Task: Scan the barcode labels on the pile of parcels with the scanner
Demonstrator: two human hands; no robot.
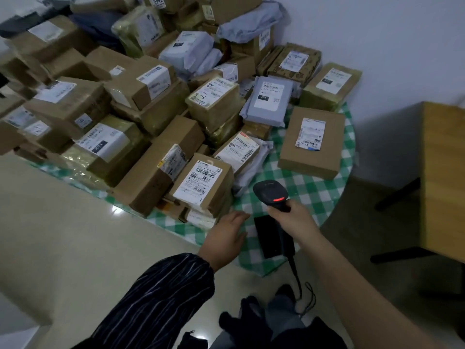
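Scanner (271,195) held by the parcels (151,177)
It is gripped in the curled fingers (276,210) of the right hand (295,221); the left hand (226,235) is opened, fingers relaxed, near the pile.

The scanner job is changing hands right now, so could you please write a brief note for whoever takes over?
Right hand: grips the scanner by its handle, red light lit, head towards the pile.
Left hand: open, holds nothing, near the front boxes.
The pile of parcels sits on the checked cloth; a flat black device lies under the hands.
Done: nothing shows which labels are scanned.
Left: probably the whole pile, perhaps starting at the nearest labelled box.
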